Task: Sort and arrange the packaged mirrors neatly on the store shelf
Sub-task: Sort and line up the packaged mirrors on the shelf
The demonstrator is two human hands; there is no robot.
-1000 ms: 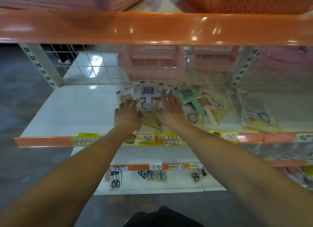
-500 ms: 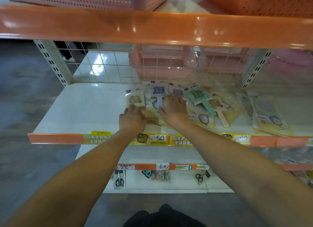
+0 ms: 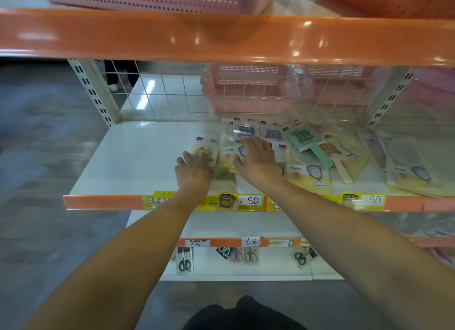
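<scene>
A person's two bare arms reach forward onto a white store shelf with an orange front edge. The left hand lies palm down, fingers loosely together and flat on a yellowish packaged mirror that extends just beyond its fingertips. Whether the thumb grips the packet's edge cannot be told.

The right hand lies just beside it, palm down, fingers spread and slightly curled over a second packet, with its fingertips touching a blue-grey packet farther back. Nothing is pinched that can be seen.

Past the right hand's little finger, more packaged mirrors lie in a loose overlapping heap: a green hand mirror tilted on top, and a yellow packet with an oval mirror nearer the shelf edge. Well apart from the fingers, further right, sits another stack of packets.

Beyond the fingertips, behind a wire grid, stands a pink perforated basket. Below the wrists, yellow price tags read 5.0.
</scene>
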